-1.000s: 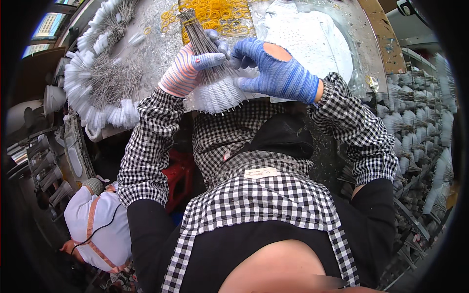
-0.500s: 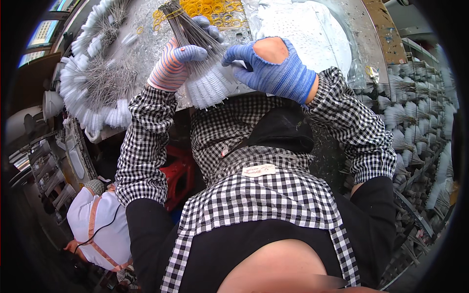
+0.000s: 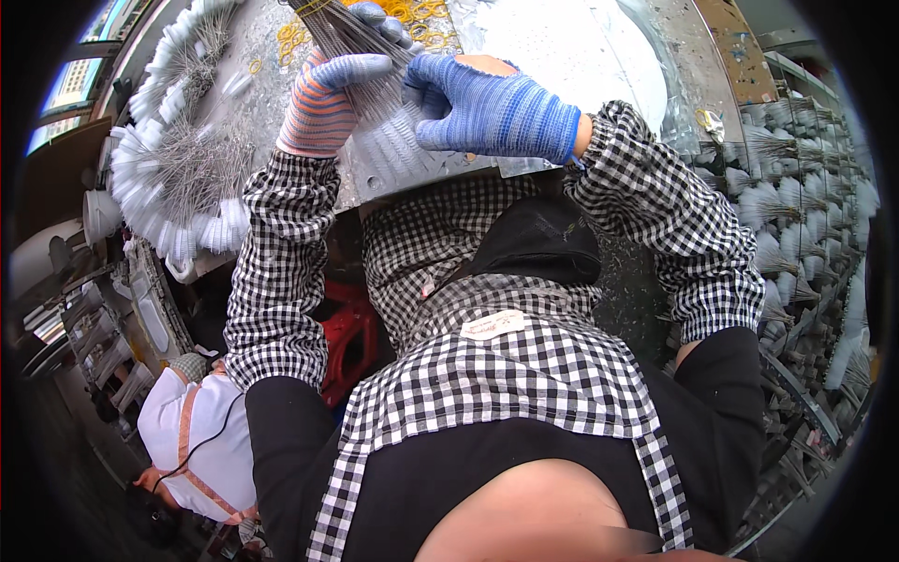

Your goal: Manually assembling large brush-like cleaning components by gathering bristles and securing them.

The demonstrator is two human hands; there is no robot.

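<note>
My left hand (image 3: 323, 103), in a striped glove, is closed around a bundle of thin wire brushes (image 3: 361, 66). The bundle sits up in front of me, over the shiny metal table (image 3: 562, 56). The wire stems stick up and away from me, and the white fluffy ends (image 3: 389, 150) hang down under my hands.

My right hand (image 3: 492, 112), in a blue glove, is curled in next to the bundle. Its fingertips touch the stems near my left thumb. I cannot tell if they really pinch some wires or just press on them.

I think a few things could go wrong here. The wires are thin and slippery. If my left hand gets loose, the bundle could fan out and some brushes could slide down onto the table or my lap. If my right hand pulls too hard, some wires could bend. The stems could also get caught on each other, so more would come out than I want.

There are yellow rubber bands (image 3: 421, 11) just behind the bundle and a big ring of more brushes (image 3: 178, 178) to my left. Dropped brushes could get mixed in with those.
</note>
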